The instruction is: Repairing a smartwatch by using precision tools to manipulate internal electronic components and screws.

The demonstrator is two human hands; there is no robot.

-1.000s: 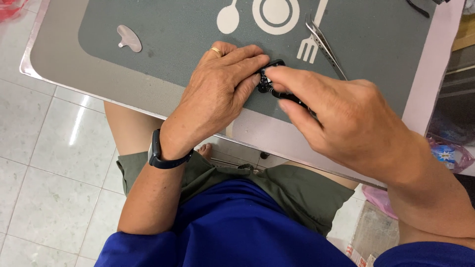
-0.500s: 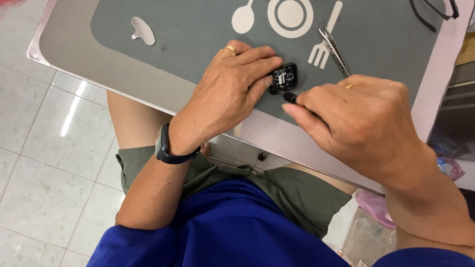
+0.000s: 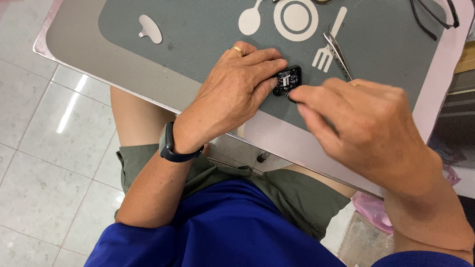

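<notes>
Small black module (image 3: 288, 80) lies on the grey mat (image 3: 198, 34) near the tabletop edge. Our left hand (image 3: 232, 94) pins it, grip closed; right hand (image 3: 356, 118) pinches a thin tool. Risk: tool slips, module skids off.

Two hands (image 3: 232, 94) (image 3: 361, 123) — one black part (image 3: 288, 80), one tweezers (image 3: 337, 49), one glasses (image 3: 433, 20).

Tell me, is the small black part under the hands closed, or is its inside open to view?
Open. The small black part lies flat on the grey mat, and metal pieces show inside its frame. The left hand steadies it; the right hand touches its edge.
</notes>
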